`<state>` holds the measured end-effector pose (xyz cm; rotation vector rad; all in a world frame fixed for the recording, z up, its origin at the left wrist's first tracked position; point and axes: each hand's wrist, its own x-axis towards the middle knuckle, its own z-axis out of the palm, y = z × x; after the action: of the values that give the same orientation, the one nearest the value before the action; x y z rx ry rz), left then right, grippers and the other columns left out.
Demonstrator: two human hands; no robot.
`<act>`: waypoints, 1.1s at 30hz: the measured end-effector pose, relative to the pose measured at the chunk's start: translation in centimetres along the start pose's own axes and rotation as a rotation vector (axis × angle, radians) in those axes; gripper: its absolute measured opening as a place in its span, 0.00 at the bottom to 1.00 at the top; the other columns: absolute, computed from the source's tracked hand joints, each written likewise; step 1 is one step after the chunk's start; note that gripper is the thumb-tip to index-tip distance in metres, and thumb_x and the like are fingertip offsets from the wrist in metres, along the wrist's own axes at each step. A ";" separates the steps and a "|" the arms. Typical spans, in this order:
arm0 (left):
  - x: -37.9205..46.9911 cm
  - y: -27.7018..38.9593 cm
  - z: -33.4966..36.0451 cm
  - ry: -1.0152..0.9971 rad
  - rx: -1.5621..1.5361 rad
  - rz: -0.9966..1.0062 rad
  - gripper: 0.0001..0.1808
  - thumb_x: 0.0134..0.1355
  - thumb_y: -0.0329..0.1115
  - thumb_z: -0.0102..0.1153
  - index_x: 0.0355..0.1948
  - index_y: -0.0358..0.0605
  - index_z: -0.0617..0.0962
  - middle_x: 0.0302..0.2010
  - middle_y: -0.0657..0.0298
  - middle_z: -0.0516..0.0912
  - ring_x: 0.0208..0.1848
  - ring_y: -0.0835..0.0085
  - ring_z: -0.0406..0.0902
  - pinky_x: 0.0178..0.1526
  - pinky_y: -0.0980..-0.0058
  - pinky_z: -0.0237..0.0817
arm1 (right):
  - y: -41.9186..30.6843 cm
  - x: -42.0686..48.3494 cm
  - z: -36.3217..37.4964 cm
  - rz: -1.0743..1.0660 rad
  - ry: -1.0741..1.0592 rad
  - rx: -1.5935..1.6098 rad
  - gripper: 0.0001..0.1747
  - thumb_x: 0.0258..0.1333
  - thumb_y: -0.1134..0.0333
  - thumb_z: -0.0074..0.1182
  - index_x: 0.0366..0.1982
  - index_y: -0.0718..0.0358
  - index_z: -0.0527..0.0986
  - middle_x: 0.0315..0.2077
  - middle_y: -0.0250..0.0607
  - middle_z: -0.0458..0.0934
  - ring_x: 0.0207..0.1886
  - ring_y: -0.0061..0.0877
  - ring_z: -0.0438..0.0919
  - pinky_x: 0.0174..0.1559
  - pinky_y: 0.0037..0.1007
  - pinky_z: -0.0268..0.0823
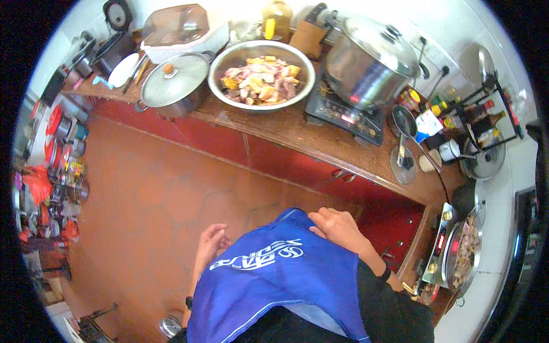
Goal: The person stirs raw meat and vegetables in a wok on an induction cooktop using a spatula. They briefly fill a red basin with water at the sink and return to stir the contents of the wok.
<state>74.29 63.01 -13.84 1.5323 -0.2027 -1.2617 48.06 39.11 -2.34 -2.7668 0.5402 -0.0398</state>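
Observation:
My right hand is curled around the far edge of the blue apron that I wear, where the cloth bunches up. Left of the apron, my left hand hovers over the floor, its fingers loosely bent and holding nothing that I can see. Beyond both hands, on the brown counter, stands a wide steel bowl piled with chunks of raw meat. A lidded pot is to its left. To its right, a tall steel stockpot sits on a black induction cooker with a lit display.
On the right counter, a pan of meat pieces sits on a lit cooker. A saucepan, glass lid and bottle rack fill the corner. Jars and bags line the left side; a metal container is on the floor.

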 end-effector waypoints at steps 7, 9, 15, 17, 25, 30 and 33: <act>-0.5 -2.6 -5.9 0.165 -0.047 0.022 0.15 0.64 0.34 0.51 0.50 0.38 0.74 0.32 0.59 0.79 0.34 0.73 0.77 0.39 0.75 0.69 | -2.8 11.9 1.0 -0.237 -0.287 -0.025 0.11 0.51 0.60 0.56 0.31 0.61 0.74 0.29 0.45 0.77 0.36 0.41 0.79 0.33 0.41 0.73; 0.2 -2.7 -8.3 0.174 -0.076 0.051 0.16 0.64 0.36 0.52 0.50 0.39 0.75 0.33 0.60 0.79 0.36 0.74 0.76 0.41 0.75 0.67 | -3.5 16.0 2.0 -0.261 -0.372 -0.053 0.14 0.51 0.59 0.57 0.33 0.62 0.73 0.28 0.45 0.75 0.36 0.41 0.78 0.35 0.41 0.71; 2.0 -1.8 -19.7 0.294 0.030 -0.005 0.24 0.67 0.47 0.49 0.56 0.40 0.72 0.38 0.59 0.79 0.41 0.73 0.75 0.47 0.76 0.65 | -6.8 27.5 4.1 -0.389 -0.307 0.056 0.09 0.47 0.65 0.51 0.28 0.63 0.75 0.30 0.48 0.79 0.35 0.42 0.80 0.33 0.41 0.73; 2.9 -1.2 -23.3 0.296 0.030 0.004 0.23 0.67 0.47 0.50 0.54 0.40 0.73 0.38 0.59 0.79 0.41 0.73 0.75 0.48 0.74 0.65 | -8.0 30.6 4.1 -0.438 -0.272 0.078 0.10 0.48 0.66 0.50 0.28 0.64 0.75 0.28 0.49 0.79 0.33 0.42 0.81 0.32 0.41 0.74; 7.0 0.6 -32.3 0.218 0.005 -0.112 0.20 0.65 0.47 0.53 0.49 0.43 0.75 0.38 0.57 0.79 0.40 0.69 0.74 0.48 0.68 0.66 | -12.4 36.3 4.9 -0.417 -0.321 -0.020 0.10 0.49 0.66 0.49 0.27 0.65 0.76 0.27 0.48 0.78 0.34 0.41 0.81 0.32 0.40 0.73; 9.9 3.4 -35.5 0.072 0.020 -0.155 0.18 0.64 0.47 0.54 0.46 0.45 0.76 0.38 0.56 0.79 0.40 0.66 0.74 0.49 0.65 0.66 | -15.2 34.2 4.9 -0.177 -0.252 -0.044 0.10 0.49 0.66 0.49 0.29 0.65 0.76 0.29 0.49 0.78 0.35 0.42 0.81 0.34 0.41 0.74; 10.9 6.3 -37.4 0.018 0.002 -0.200 0.17 0.63 0.47 0.56 0.44 0.46 0.77 0.38 0.56 0.79 0.39 0.65 0.74 0.49 0.63 0.66 | -16.4 31.5 4.6 -0.012 -0.258 -0.033 0.10 0.49 0.65 0.51 0.30 0.65 0.75 0.30 0.49 0.79 0.36 0.43 0.80 0.35 0.42 0.73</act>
<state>110.96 75.78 -21.01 1.5958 -0.0396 -1.4031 83.63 43.26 -2.57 -2.7482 0.4593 0.3214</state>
